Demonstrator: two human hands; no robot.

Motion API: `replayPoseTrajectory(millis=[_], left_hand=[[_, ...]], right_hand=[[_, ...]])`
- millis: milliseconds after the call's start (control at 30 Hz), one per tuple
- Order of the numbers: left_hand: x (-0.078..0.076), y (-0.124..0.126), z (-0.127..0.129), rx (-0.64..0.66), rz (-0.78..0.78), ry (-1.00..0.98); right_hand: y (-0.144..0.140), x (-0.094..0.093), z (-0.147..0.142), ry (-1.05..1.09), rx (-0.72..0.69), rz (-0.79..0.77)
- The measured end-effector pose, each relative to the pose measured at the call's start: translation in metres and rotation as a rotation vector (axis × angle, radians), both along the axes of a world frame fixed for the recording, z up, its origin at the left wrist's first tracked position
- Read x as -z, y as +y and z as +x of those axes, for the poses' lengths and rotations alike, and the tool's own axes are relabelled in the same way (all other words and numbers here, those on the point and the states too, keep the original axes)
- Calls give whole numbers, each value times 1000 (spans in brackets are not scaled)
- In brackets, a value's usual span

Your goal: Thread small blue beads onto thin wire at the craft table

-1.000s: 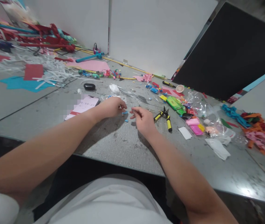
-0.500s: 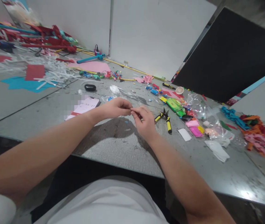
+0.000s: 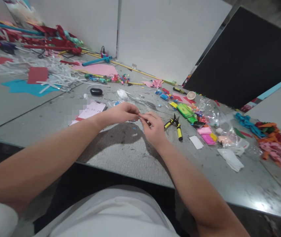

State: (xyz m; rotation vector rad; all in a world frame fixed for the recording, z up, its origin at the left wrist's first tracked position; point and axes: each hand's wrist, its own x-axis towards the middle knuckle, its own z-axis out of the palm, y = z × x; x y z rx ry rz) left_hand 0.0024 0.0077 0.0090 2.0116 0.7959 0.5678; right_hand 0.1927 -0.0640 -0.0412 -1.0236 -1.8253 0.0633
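While both your forearms extend over the near edge of the grey table [image 3: 130, 161], your left hand [image 3: 126, 112] and right hand [image 3: 154, 128] meet at the fingertips, just above the surface. Fingers of each are bent, thumbs drawn toward index fingers; a small blue piece [image 3: 139, 116] shows where the tips come together, too small to identify. You appear to have it between the two hands, but I cannot tell which one grips it, nor how firmly either is closed. Below, in the shadow of your hands, a blue bit [image 3: 134, 128] lies on the tabletop. Just beside your right hand lie pliers [image 3: 179, 130] with yellow-and-black handles, spread apart, tips pointing away from you; a white card [image 3: 196, 142] lies to the right of them. Further right: a green packet [image 3: 186, 111], a pink packet [image 3: 208, 139] and a folded white tissue [image 3: 230, 158]. Near your left wrist, partly behind the forearm, lies a phone [image 3: 93, 110] with digits on its screen; beyond it, a black case [image 3: 96, 92]. Past your hands, a white packet [image 3: 122, 93] lies next to thin strands [image 3: 142, 100]. Far left: white paper strips [image 3: 63, 74] heaped by a red paper square [image 3: 38, 75].
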Motion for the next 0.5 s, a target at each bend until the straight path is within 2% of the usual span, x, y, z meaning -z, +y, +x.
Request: replayPoseTrajectory(millis=[333,400,500], left_hand=[[-2,0,-1,1,94,81],[-3,-2,-2,8,107,101],[-6,-4,-4,26,99,145]], right_hand=[[0,-2,-2,61,5,-96],[0,-2,-1,119,-25,-166],[3,-3,0,242,-92,-351]])
